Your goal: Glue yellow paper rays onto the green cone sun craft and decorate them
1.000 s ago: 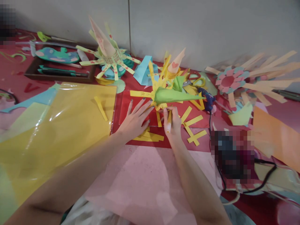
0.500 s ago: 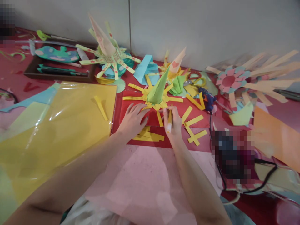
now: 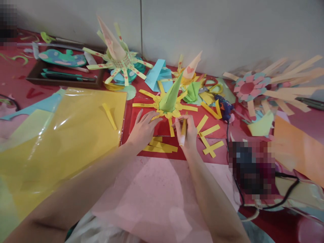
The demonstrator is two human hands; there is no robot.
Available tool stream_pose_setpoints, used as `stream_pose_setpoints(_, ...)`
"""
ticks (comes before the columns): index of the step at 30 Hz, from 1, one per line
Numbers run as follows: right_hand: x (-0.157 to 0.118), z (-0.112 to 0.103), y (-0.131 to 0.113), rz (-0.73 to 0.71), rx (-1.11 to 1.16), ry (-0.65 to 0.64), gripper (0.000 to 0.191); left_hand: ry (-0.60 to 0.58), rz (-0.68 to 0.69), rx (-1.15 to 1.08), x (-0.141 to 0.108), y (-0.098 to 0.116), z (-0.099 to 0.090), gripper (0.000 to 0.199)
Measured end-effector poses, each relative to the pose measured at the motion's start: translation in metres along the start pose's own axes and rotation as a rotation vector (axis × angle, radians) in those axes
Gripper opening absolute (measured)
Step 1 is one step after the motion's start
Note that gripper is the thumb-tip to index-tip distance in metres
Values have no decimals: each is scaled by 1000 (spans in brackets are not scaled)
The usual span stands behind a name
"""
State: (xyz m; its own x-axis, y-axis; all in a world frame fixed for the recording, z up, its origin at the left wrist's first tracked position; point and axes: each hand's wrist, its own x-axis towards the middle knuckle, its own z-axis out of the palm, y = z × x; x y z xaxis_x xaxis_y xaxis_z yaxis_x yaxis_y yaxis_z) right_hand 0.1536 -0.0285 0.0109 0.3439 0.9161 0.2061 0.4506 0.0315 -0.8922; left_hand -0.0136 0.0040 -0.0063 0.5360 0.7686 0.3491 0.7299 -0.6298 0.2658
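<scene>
A paper craft with a green cone [image 3: 171, 96] standing on a yellow petalled ring [image 3: 160, 107] lies in front of me, and yellow strips stick out from it all round. My left hand [image 3: 144, 128] rests at its lower left edge with the fingers stretched out, their tips by the petals. Held in my right hand [image 3: 188, 133] is a marker [image 3: 184, 130] with a yellowish barrel and a pale end, just below the petals on the right. Its writing tip is hard to make out. Red paper [image 3: 162, 128] lies beneath the craft.
Loose yellow strips [image 3: 163, 147] lie near both hands. A large yellow sheet in plastic [image 3: 93, 118] covers the left. Behind are a striped cone craft [image 3: 117, 54], a brown tray [image 3: 35, 80] and scissors [image 3: 216, 88]. A blue glue gun [image 3: 224, 107] with a cord sits right.
The marker in my right hand has tilted slightly, with its upper end now showing above the fingers. My left hand has barely moved, and the craft stays in place.
</scene>
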Motion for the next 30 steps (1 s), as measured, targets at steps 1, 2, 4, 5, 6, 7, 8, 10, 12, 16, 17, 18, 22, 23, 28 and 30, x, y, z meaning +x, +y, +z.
stream_pose_setpoints(1,0,0,-1,-3,-5,-6,13,1,0,0,0,0,0,46)
stream_pose_setpoints(2,0,0,-1,-9,-4,-15,13,1,-1,-3,0,0,0,47)
stream_pose_setpoints(4,0,0,-1,-25,5,-33,12,3,-4,-15,-1,0,0,47)
stream_pose_setpoints(5,0,0,-1,-32,6,-39,12,3,-5,-19,-1,0,0,47)
stream_pose_setpoints(6,1,0,-1,-33,4,-42,12,2,-4,-22,-1,0,0,47)
stream_pose_setpoints(7,1,0,-1,-33,0,-43,12,1,-4,-23,-1,-1,1,47)
stream_pose_setpoints(8,1,0,-1,-30,-4,-44,11,1,-3,-23,-1,-1,1,47)
stream_pose_setpoints(10,0,0,-1,-21,-5,-51,12,0,-4,-20,0,-1,1,47)
stream_pose_setpoints(12,0,-1,-2,-16,-3,-65,12,0,-1,-14,0,-1,1,48)
stream_pose_setpoints(16,0,-1,-2,-30,-16,-56,13,-13,-3,-1,0,-1,1,50)
stream_pose_setpoints(17,0,-1,-2,-32,-26,-44,13,-22,-6,-2,0,-1,0,51)
stream_pose_setpoints(18,0,-2,0,-33,-37,-32,13,-31,-10,-6,0,-1,0,51)
stream_pose_setpoints(22,1,-2,5,-49,-60,13,12,-40,-15,-6,-1,-1,-1,53)
stream_pose_setpoints(23,1,-2,6,-53,-63,18,12,-37,-12,-2,-1,-1,-1,53)
stream_pose_setpoints(28,1,-3,5,-48,-77,-8,12,-19,-38,-27,0,2,-3,44)
stream_pose_setpoints(30,1,-3,3,-35,-75,-18,14,-13,-61,-51,2,4,-5,38)
